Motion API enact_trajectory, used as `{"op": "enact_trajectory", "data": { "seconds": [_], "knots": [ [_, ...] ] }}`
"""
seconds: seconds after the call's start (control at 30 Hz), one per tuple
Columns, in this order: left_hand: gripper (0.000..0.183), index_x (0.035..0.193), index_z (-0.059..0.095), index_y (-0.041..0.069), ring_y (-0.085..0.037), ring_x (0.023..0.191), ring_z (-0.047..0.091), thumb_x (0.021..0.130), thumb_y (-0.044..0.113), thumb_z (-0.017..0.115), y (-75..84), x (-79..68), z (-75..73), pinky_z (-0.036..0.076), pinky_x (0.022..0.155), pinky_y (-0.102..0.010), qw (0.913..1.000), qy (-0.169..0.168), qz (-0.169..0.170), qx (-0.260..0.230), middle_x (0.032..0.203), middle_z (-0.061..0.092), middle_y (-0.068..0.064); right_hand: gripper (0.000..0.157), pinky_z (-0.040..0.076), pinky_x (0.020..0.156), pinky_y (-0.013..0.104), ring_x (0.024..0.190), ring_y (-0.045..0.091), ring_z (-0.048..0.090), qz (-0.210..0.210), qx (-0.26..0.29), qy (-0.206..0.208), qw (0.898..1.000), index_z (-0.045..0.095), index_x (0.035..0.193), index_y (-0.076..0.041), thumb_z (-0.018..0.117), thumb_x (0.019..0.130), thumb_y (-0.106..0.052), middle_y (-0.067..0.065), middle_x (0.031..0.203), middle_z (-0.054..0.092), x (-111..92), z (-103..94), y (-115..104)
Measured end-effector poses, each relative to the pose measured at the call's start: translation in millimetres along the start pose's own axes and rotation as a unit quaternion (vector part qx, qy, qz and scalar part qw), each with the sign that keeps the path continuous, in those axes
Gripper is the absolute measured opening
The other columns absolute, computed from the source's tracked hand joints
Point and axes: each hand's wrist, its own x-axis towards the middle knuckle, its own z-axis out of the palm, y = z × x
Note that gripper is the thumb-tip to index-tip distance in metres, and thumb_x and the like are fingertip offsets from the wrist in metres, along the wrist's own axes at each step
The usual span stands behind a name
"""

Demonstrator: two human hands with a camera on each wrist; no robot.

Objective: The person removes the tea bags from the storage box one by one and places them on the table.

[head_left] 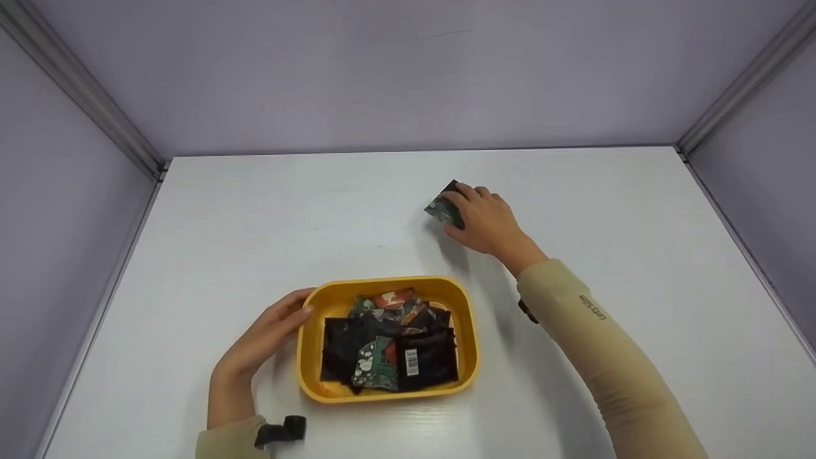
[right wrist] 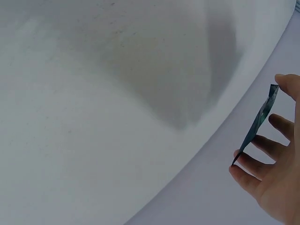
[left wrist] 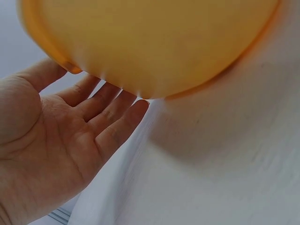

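Observation:
A small dark packet (head_left: 444,209) with a green patterned part is held above the table by my right hand (head_left: 488,220). In the right wrist view the packet (right wrist: 259,123) appears edge-on, pinched between the thumb and the fingertips. My left hand (head_left: 271,331) holds the left side of a yellow plastic bin (head_left: 308,366), thumb at the rim. From the left wrist, the fingers (left wrist: 115,133) meet the bin's outer wall. Several flat packets (head_left: 382,366) lie heaped inside the bin, some black, others patterned in green and red; one black packet (head_left: 428,360) shows a white barcode label.
The white table (head_left: 268,210) carries the bin near its front edge. Pale panels enclose it, with a back wall (head_left: 408,76) behind and metal posts (head_left: 95,95) at the corners.

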Motion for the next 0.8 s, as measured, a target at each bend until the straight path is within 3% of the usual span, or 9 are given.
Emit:
{"op": "enact_trajectory", "data": {
  "seconds": [0.2,0.5,0.8],
  "knots": [
    [0.043,0.141,0.052,0.012,-0.025,0.13,0.048,0.103,0.031,0.055,2.8,1.8,1.9,0.036,0.111,-0.051,1.0,0.0,0.0,0.002,0.141,0.054,-0.006,0.062,0.039,0.107,0.056,0.13,0.041,0.044,0.032,-0.005,-0.007,0.999,0.045,0.148,-0.01,0.061,0.096,-0.041,0.019,0.151,0.041,9.7,9.3,7.0],
    [0.046,0.143,0.049,0.009,-0.027,0.129,0.049,0.103,0.031,0.055,3.6,0.1,3.4,0.035,0.111,-0.052,0.9998,-0.015,0.011,0.008,0.141,0.053,-0.011,0.066,0.041,0.104,0.056,0.128,0.044,0.044,0.075,0.003,-0.049,0.996,0.04,0.149,-0.008,0.056,0.098,-0.048,0.022,0.151,0.036,24.6,17.0,-1.1],
    [0.046,0.143,0.05,0.008,-0.026,0.13,0.049,0.103,0.031,0.054,3.2,-1.2,4.6,0.036,0.112,-0.049,0.9998,-0.015,0.011,0.002,0.141,0.053,-0.011,0.066,0.041,0.105,0.054,0.13,0.044,0.042,0.133,0.031,-0.093,0.986,0.039,0.148,-0.001,0.055,0.1,-0.043,0.025,0.149,0.038,39.1,14.8,-5.2]
  ]
}}
